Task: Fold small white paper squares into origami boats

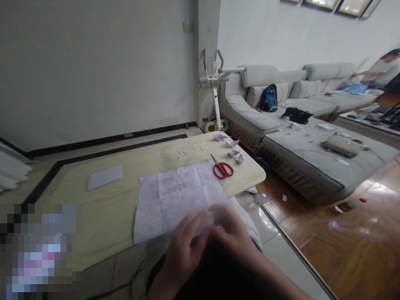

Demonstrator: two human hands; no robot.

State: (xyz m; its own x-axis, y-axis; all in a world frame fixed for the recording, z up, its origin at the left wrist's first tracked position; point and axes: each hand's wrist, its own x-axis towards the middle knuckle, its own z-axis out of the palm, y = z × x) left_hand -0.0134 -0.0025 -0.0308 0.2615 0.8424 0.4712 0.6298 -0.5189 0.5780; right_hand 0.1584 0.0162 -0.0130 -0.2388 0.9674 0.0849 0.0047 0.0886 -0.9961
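My left hand [186, 241] and my right hand [233, 228] come together in front of me at the near edge of the table. Their fingers are closed on a small piece of white paper [204, 224], mostly covered by the fingers and blurred by motion. Just beyond lies a large creased printed sheet [178, 196], which hangs slightly over the near edge. Scissors [223, 170] with red handles rest past its right corner, blades pointing away. Several small folded paper shapes [232, 143] stand near the far right corner. Thin paper strips [184, 154] are scattered behind the sheet.
The pale wooden table [78, 204] has rounded corners. White paper [104, 177] lies at its left. To the right stands a grey sofa [306, 162] with bags on it. A person [386, 68] is at the far right. A blurred-out patch covers the lower left.
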